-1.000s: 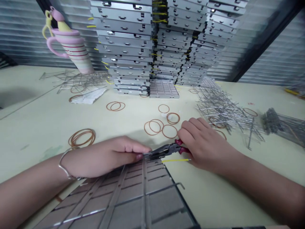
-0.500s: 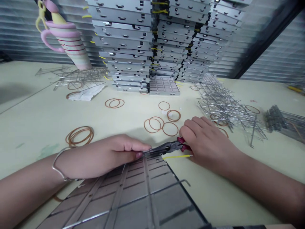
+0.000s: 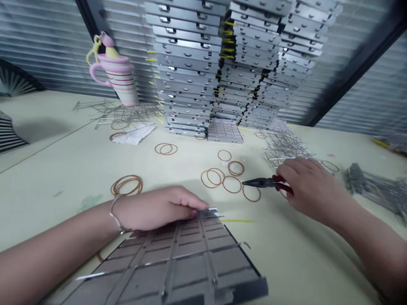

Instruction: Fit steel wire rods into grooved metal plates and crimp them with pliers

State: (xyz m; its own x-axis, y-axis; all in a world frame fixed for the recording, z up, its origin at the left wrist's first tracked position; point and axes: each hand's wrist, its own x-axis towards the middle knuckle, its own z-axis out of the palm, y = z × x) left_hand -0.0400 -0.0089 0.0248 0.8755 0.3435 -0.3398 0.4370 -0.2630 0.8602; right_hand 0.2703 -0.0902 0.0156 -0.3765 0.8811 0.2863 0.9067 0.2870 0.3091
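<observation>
My left hand [image 3: 159, 207] pinches the far edge of a flat metal panel [image 3: 187, 267], thumb on top. Grid lines, strips and thin wire rods cross the panel, and one hooked rod end [image 3: 244, 245] juts past its right side. A yellow wire [image 3: 238, 220] sticks out near the far right corner. My right hand [image 3: 311, 190] is closed around the red handles of needle-nose pliers [image 3: 262, 182]. The pliers point left, above the table and apart from the panel, with their jaws looking closed and nothing visible in them.
Stacks of similar metal panels [image 3: 190, 76] stand at the back. Loose metal rods [image 3: 286, 142] lie in a heap at right, beside a bundle of rods [image 3: 365, 182]. Brown rubber bands [image 3: 127, 185] are scattered about. A pink-and-white cup [image 3: 122, 80] stands back left, near white paper [image 3: 135, 134].
My right hand has drawn the pliers away from the panel's far edge, to the right. My left hand keeps its hold on the panel. The camera view has shifted.
</observation>
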